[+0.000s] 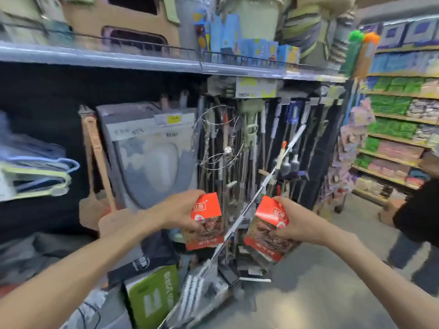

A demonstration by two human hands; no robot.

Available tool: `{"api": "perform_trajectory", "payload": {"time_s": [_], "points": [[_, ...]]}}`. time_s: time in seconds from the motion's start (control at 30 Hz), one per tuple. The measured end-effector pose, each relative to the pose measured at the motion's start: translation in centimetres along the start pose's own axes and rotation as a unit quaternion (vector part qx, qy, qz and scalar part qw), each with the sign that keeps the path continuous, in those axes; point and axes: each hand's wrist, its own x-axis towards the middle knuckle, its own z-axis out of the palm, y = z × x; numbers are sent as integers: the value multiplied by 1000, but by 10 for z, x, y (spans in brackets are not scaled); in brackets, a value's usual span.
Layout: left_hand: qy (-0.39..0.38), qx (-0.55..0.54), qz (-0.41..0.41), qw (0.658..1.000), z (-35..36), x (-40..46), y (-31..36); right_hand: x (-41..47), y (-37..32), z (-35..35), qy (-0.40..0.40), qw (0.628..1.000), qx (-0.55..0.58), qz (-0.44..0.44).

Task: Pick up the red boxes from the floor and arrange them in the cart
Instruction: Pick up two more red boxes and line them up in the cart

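Red boxes: two [206, 219] [270, 230], one per hand [180, 211] [293, 222].

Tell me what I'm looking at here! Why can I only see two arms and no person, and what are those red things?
The camera sits on a person's head, looking forward and down, so you see only their arms reaching out, as if the arms were your own. There is just this one picture, and it is a bit blurry.

The left hand has its grip on one red box. The right hand holds a second red box. Both boxes are up in the air, not on the floor.

They are standing in a shop aisle. In front of them is a shelf rack hung with long-handled tools. Down low there is a green box. On the right edge stands another person in dark clothes. I can't make out a cart clearly.
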Motion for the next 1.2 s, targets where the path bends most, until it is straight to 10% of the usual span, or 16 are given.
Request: {"api": "perform_trajectory", "payload": {"time_s": [0.47,1.2], "points": [[84,95,-444,887,-61,-432,-30,65,-347,147,-129,904,-39,-406],[138,148,-805,557,-100,-1094,122,-277,-969,421,-313,612,42,-725]]}}
